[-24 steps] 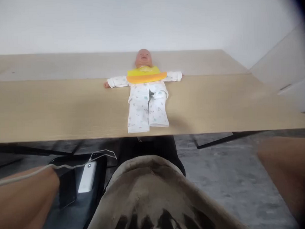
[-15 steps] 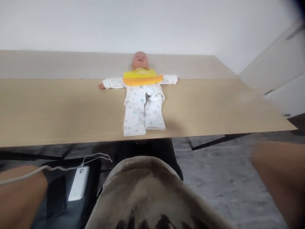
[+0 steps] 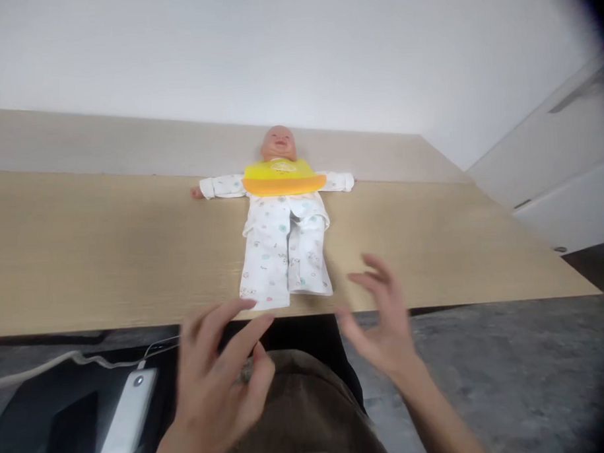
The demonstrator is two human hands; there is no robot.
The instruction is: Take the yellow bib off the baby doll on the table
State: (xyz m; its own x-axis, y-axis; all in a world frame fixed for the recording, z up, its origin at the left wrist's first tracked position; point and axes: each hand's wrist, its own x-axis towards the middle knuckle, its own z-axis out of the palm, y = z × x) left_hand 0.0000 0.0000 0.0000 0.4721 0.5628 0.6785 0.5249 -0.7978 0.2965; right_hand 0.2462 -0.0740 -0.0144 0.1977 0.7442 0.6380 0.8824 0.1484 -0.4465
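A baby doll (image 3: 279, 145) lies on its back on the table, arms spread and head toward the wall. It wears a white patterned top and trousers (image 3: 268, 261), with a yellow bib (image 3: 275, 169) that has an orange pocket edge. My left hand (image 3: 220, 368) is at the table's front edge, by the trouser leg on the left. Its fingers are apart and hold nothing; whether a fingertip touches the cloth I cannot tell. Slightly blurred, my right hand (image 3: 382, 323) hovers to the right of the other trouser leg, fingers spread and nothing in them.
The wooden table (image 3: 109, 253) runs along a white wall (image 3: 227, 57). White drawers (image 3: 567, 151) stand at the right. Below the table on the left, a white power bank (image 3: 127, 414) with a cable (image 3: 54, 367) rests on a dark surface.
Both hands have come up from the lower sides toward the doll's legs; earlier only blurred forearms showed. The camera view has shifted, so the doll appears lower. The doll's pose looks the same.
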